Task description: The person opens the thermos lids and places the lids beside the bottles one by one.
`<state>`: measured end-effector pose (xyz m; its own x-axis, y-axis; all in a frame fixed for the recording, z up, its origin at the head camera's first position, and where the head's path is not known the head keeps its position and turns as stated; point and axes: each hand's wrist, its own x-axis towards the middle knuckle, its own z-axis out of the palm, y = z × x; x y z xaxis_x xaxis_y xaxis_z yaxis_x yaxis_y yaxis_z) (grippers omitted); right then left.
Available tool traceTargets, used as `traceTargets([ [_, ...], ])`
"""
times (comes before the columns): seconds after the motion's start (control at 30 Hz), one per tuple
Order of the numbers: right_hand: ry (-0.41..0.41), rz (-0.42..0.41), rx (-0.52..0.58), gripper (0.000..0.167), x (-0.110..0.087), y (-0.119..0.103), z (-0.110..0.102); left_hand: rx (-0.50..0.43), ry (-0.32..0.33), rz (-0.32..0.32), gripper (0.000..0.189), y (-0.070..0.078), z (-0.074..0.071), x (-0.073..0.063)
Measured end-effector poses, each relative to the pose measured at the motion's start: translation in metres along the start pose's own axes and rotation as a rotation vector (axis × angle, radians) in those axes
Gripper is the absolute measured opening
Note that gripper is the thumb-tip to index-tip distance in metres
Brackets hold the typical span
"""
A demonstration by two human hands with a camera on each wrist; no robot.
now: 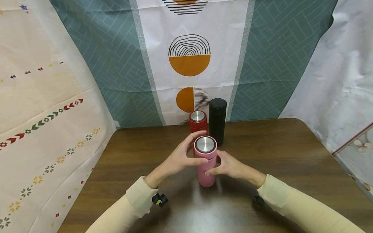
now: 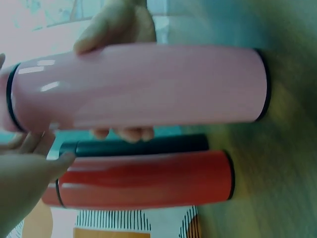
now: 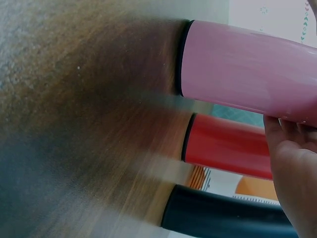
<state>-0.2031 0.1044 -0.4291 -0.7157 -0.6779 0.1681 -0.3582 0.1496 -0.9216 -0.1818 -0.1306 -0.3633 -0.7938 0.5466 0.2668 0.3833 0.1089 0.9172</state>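
Observation:
A pink thermos bottle (image 1: 206, 178) with a silver-topped lid stands upright near the middle of the table. My left hand (image 1: 181, 156) grips it high up, around the lid area, with the thumb across the front. Lower down, my right hand (image 1: 231, 166) holds the body from the right, its thumb in front and fingers behind. The left wrist view shows the pink bottle (image 2: 173, 84) lengthwise, down to its black base ring. Behind it are a red thermos bottle (image 3: 228, 144) and a taller black bottle (image 1: 217, 119); my left fingers partly hide the red one in the head view.
The brown wooden table (image 1: 262, 145) extends to both sides of the bottles. A patterned teal and white curtain (image 1: 189, 29) hangs along its back edge. Pale printed cloths hang on the left (image 1: 43, 97) and right (image 1: 344, 81).

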Motion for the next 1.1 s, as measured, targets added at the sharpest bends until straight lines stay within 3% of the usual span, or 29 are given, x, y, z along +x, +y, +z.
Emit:
traceTargets([
  [0.13,-0.009,-0.002,0.004,0.064,0.0002,0.0006,-0.0007,0.027,-0.041,-0.012,0.074,-0.0004,-0.0056,-0.0006],
  [0.33,-0.004,-0.027,-0.006,0.061,0.0011,0.0008,-0.0007,-0.003,0.040,0.033,0.066,-0.0016,-0.0009,0.0008],
  [0.47,0.003,-0.031,-0.013,0.060,0.0012,0.0005,-0.0001,-0.008,0.066,0.024,0.068,-0.0020,0.0020,0.0007],
  [0.67,0.008,-0.019,-0.019,0.060,0.0005,-0.0008,-0.0003,0.007,-0.031,0.006,0.085,-0.0005,-0.0041,0.0006],
  [0.73,0.006,-0.015,-0.017,0.060,0.0005,-0.0009,-0.0005,0.018,-0.058,0.006,0.082,-0.0001,-0.0064,0.0009],
  [0.97,0.007,-0.018,-0.007,0.060,0.0007,-0.0018,-0.0004,0.023,-0.006,0.012,0.072,-0.0030,-0.0036,0.0013],
  [1.1,0.003,-0.016,-0.002,0.060,0.0003,-0.0013,-0.0004,0.019,-0.051,0.000,0.079,-0.0014,-0.0042,0.0009],
])
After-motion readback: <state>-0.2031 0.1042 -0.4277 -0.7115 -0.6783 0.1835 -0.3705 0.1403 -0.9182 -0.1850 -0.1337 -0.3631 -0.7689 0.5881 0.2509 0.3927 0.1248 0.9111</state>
